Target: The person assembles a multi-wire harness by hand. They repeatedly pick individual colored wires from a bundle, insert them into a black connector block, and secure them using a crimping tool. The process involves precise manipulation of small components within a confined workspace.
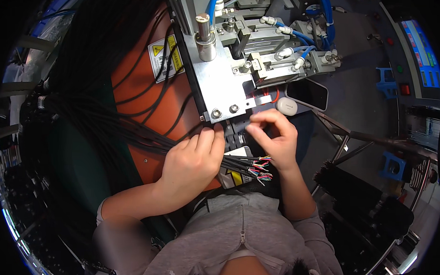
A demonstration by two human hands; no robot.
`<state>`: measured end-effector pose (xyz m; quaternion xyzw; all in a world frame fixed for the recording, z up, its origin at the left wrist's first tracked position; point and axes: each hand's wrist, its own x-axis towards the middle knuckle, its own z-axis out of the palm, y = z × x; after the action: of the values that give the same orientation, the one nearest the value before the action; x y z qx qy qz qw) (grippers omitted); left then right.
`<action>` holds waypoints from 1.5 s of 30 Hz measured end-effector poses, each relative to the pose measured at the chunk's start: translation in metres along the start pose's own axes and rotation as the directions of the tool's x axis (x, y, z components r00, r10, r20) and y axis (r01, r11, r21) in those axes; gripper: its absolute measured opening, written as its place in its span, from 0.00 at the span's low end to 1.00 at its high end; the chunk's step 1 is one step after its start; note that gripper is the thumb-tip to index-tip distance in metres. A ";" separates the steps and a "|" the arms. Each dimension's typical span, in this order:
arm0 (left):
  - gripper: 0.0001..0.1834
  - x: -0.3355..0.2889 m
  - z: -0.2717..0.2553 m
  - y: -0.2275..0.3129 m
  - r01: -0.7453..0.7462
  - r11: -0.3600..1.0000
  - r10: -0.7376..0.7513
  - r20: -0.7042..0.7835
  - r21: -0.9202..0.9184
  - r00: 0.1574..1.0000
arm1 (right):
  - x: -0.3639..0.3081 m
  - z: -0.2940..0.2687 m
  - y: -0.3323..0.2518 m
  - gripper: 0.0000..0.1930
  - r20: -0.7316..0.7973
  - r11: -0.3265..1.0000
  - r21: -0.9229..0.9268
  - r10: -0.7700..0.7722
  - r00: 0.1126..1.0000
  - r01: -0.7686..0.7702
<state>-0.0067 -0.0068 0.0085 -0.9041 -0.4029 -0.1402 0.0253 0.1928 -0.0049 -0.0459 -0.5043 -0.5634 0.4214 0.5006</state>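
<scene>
My left hand (195, 153) is closed over a bundle of black cables (133, 129), its fingertips up against the front edge of the machine's metal plate (212, 84) and partly hidden there. To the right of this hand the cable ends (260, 170) stick out, with thin coloured wires bared at their tips. My right hand (280, 139) is raised just above those ends, beside the plate's corner. Its thumb and index finger are drawn together in a pinch; whatever may be between them is too small to make out.
Pneumatic cylinders with blue hoses (301, 38) stand behind the plate. A phone (308, 94) and a round white case (286, 106) lie to their right. More black cables spread over the orange surface (139, 100) at left. A screen (421, 62) stands far right, near blue stools (392, 165).
</scene>
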 end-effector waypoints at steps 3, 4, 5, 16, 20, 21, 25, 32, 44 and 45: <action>0.10 0.003 0.000 -0.005 -0.015 0.990 0.009 -0.046 -0.139 0.999 | 0.006 -0.018 -0.012 0.14 0.361 0.944 0.262 -0.286 0.888 0.198; 0.10 0.004 -0.003 -0.007 -0.032 0.982 0.027 -0.028 -0.188 0.999 | 0.008 -0.021 -0.012 0.14 0.368 0.912 0.287 -0.387 0.846 0.293; 0.11 0.005 -0.005 -0.009 -0.047 0.970 0.046 -0.010 -0.238 0.999 | 0.006 -0.021 -0.012 0.13 0.333 0.918 0.256 -0.377 0.864 0.302; 0.18 0.008 -0.002 -0.009 -0.171 0.874 0.031 -0.299 -0.456 0.954 | 0.007 0.003 -0.038 0.11 0.189 0.935 0.185 -0.334 0.923 0.301; 0.13 0.010 -0.006 -0.008 -0.141 0.851 -0.032 -0.318 -0.506 0.948 | -0.003 0.023 -0.047 0.17 -0.183 0.911 0.131 -0.365 0.913 0.391; 0.12 0.011 -0.008 -0.007 -0.137 0.849 -0.040 -0.320 -0.511 0.946 | 0.001 0.017 -0.048 0.17 -0.135 0.879 -0.051 -0.477 0.868 0.475; 0.09 0.010 -0.006 -0.007 -0.125 0.852 -0.058 -0.330 -0.508 0.942 | 0.004 0.014 -0.052 0.12 -0.041 0.818 -0.269 -0.537 0.843 0.509; 0.07 0.010 -0.005 -0.008 -0.146 0.879 -0.001 -0.309 -0.454 0.951 | 0.002 0.005 -0.054 0.06 0.155 0.939 0.339 0.006 0.988 -0.059; 0.07 0.009 -0.003 -0.006 -0.112 0.890 -0.029 -0.302 -0.441 0.953 | 0.003 0.023 -0.047 0.08 -0.128 0.951 -0.004 -0.309 0.943 0.311; 0.07 0.007 -0.003 -0.006 -0.112 0.906 -0.017 -0.299 -0.409 0.954 | 0.004 0.023 -0.047 0.09 -0.116 0.889 -0.201 -0.440 0.891 0.413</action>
<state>-0.0073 0.0016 0.0125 -0.8665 -0.3325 -0.3565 -0.1069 0.1633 -0.0070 -0.0029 -0.4408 -0.6529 0.2097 0.5792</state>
